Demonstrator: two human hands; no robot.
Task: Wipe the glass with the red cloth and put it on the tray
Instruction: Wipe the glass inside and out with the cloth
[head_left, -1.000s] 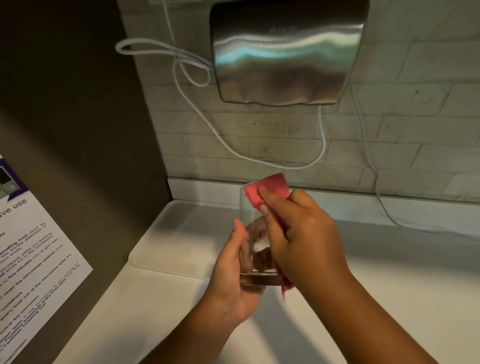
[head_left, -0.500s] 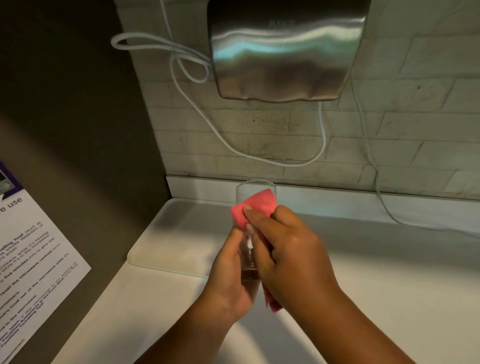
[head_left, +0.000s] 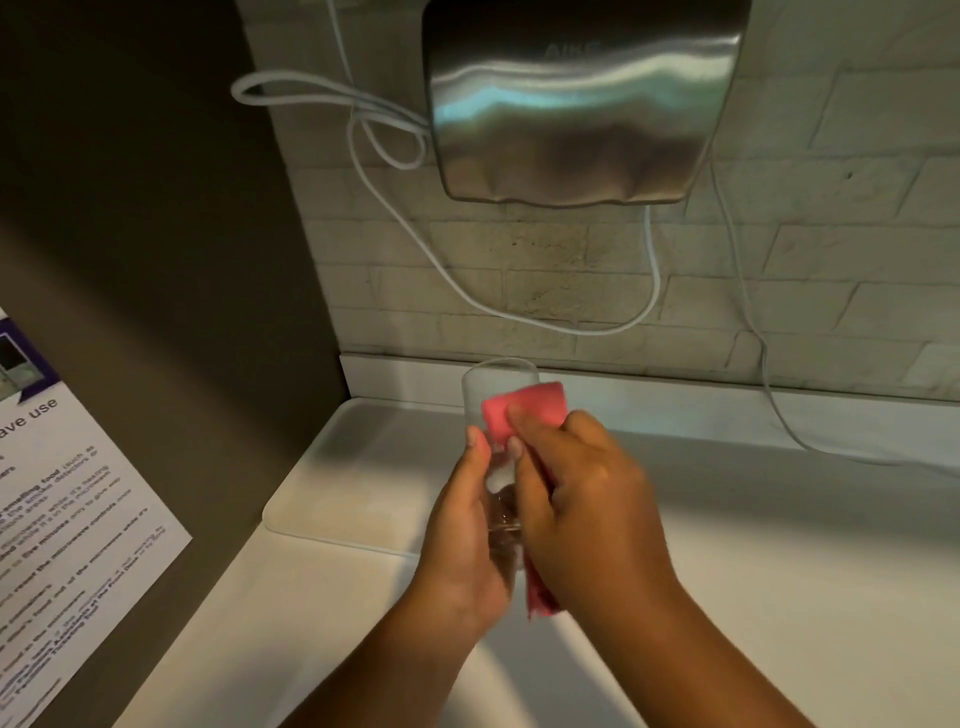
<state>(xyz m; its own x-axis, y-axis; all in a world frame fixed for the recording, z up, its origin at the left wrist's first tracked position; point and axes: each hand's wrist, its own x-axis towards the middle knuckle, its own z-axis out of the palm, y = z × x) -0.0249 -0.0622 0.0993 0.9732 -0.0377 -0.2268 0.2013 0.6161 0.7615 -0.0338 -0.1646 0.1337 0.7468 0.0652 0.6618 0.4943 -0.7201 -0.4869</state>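
Observation:
A clear drinking glass (head_left: 493, 387) is held upright above the white counter, its base wrapped by my left hand (head_left: 465, 530). My right hand (head_left: 582, 499) presses a red cloth (head_left: 524, 415) against the glass's right side, fingers spread over the cloth near the rim. A strip of the cloth hangs out below my right palm. The white tray (head_left: 353, 467) lies on the counter just behind and left of the glass, against the back wall. The lower part of the glass is mostly hidden by both hands.
A steel hand dryer (head_left: 576, 98) hangs on the brick wall above, with white cables (head_left: 519, 312) looping down to the counter. A dark side panel with a printed notice (head_left: 67, 519) stands at the left. The white counter (head_left: 779, 545) stretches right.
The cloth has slid down from the rim toward the middle of the glass, and the glass sits a little more to the left in my hands.

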